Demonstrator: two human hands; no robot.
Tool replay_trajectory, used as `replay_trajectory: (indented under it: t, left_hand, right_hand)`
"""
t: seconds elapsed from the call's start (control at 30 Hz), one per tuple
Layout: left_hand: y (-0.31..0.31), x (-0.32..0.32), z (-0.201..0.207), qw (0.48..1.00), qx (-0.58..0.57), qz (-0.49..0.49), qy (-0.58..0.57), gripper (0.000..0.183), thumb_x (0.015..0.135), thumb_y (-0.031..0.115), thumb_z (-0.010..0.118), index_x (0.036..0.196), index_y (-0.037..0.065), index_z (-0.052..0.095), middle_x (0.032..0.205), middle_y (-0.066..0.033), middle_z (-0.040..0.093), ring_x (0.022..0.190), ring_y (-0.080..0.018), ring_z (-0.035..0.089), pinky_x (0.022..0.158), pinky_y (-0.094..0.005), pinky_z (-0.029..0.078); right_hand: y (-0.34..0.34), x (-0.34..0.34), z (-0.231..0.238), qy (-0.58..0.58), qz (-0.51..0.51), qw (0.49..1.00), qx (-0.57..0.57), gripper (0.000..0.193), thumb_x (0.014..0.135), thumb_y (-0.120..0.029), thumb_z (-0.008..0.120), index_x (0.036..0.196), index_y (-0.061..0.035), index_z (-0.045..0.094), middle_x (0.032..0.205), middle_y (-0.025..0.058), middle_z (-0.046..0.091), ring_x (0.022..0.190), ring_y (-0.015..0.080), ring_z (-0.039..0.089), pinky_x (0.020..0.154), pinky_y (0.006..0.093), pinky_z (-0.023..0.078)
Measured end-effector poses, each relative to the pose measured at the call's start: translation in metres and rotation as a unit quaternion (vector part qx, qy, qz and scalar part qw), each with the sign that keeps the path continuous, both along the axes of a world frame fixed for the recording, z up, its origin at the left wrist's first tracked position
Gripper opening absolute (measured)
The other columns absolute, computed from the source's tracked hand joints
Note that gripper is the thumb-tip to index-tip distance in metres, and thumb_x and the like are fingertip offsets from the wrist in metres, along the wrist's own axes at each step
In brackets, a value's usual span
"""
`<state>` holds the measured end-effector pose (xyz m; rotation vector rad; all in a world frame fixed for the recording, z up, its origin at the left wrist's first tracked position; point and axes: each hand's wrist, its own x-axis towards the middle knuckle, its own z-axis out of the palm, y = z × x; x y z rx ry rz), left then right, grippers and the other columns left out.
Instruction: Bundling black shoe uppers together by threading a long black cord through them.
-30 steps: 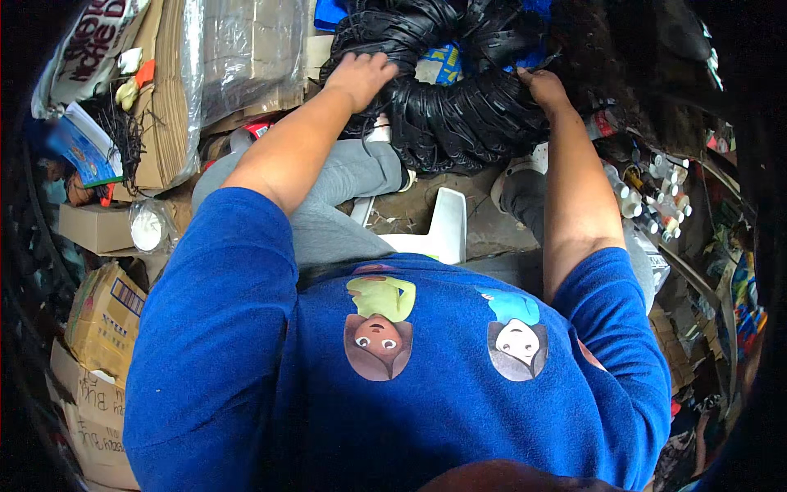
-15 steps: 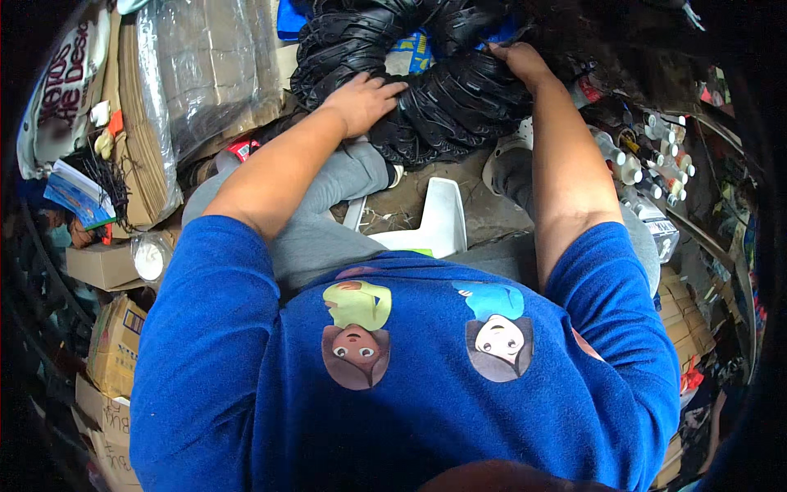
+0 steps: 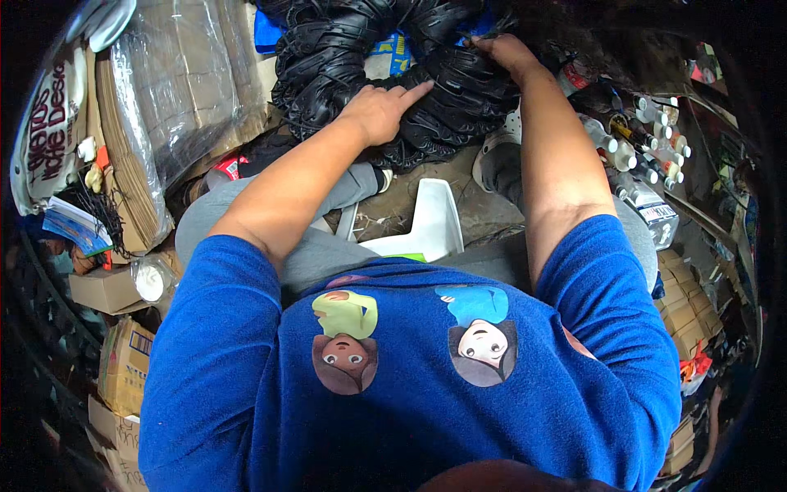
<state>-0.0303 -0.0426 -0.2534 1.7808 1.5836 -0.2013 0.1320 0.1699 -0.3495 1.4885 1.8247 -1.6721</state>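
Black ring (image 3: 463,111): thick ring of packed black pieces, far side of the person's feet, top of view; reaches the upper picture edge, part cut off
Ring opening: blue-and-yellow packaging (image 3: 391,56) shows through; more blue at the ring's outer left and right
Left hand (image 3: 379,113): on the near-left part of the ring, one finger stretched to the right over the black pieces, other fingers bent; underside hidden, cannot tell if it pinches anything
Right hand (image 3: 503,52): at the ring's right edge, thumb and fingers pinching it there
Change, left hand: slid right along the ring onto its near side; half a second ago fingers lay closer together, now one sticks out
Change, right hand: same hold on the right edge as before
Change, view: ring and wrapped cardboard sit further left and higher in frame than earlier
Between legs: white plastic piece (image 3: 430,225), floor around it
Left side: cardboard stack (image 3: 184,98) under clear plastic, small open box (image 3: 106,291) nearer
Right side: clustered bottles (image 3: 648,148) with white caps, outside the right forearm
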Motion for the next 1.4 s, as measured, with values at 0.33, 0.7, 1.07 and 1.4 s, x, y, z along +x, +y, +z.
replay_trajectory:
  t: [0.33, 0.7, 1.07, 1.4]
  left_hand:
    - [0.018, -0.002, -0.025, 0.984, 0.058, 0.148, -0.083, 0.058, 0.07, 0.006, 0.053, 0.127, 0.015, 0.038, 0.107, -0.0177, 0.051, 0.097, -0.0346, 0.052, 0.084, -0.0401, 0.042]
    - [0.132, -0.004, -0.053, 0.992, 0.059, 0.085, -0.069, 0.035, 0.074, 0.007, 0.055, 0.109, 0.011, 0.056, 0.115, -0.0123, 0.051, 0.105, -0.0299, 0.049, 0.088, -0.0364, 0.041]
    - [0.124, -0.033, -0.055, 0.65, -0.069, 0.555, -0.514, 0.018, 0.085, 0.022, 0.051, 0.093, 0.006, 0.053, 0.085, -0.0054, 0.058, 0.079, -0.0199, 0.059, 0.07, -0.0347, 0.044]
    - [0.13, -0.011, -0.043, 0.936, 0.048, 0.225, -0.265, 0.04, 0.069, 0.021, 0.065, 0.102, 0.001, 0.056, 0.094, -0.0133, 0.062, 0.083, -0.0244, 0.059, 0.073, -0.0343, 0.044]
  right_hand:
    - [-0.002, -0.015, 0.043, -0.019, 0.041, 0.999, -0.003, 0.044, 0.077, -0.041, 0.059, 0.101, -0.0046, 0.062, 0.102, 0.0142, 0.061, 0.092, 0.0235, 0.058, 0.085, 0.0329, 0.041]
    - [0.001, -0.015, 0.033, 0.073, 0.123, 0.99, -0.006, 0.042, 0.079, -0.039, 0.056, 0.092, 0.0, 0.062, 0.081, 0.015, 0.062, 0.07, 0.0211, 0.054, 0.068, 0.0325, 0.041]
    - [0.0, -0.024, 0.071, -0.097, 0.092, 0.959, 0.25, 0.04, 0.077, -0.042, 0.055, 0.098, -0.009, 0.063, 0.097, 0.0204, 0.059, 0.093, 0.0343, 0.056, 0.081, 0.0397, 0.043]
    - [-0.007, -0.034, 0.065, 0.027, 0.069, 0.981, 0.181, 0.056, 0.072, -0.046, 0.06, 0.1, 0.0027, 0.059, 0.102, 0.0197, 0.059, 0.096, 0.0317, 0.056, 0.083, 0.037, 0.043]
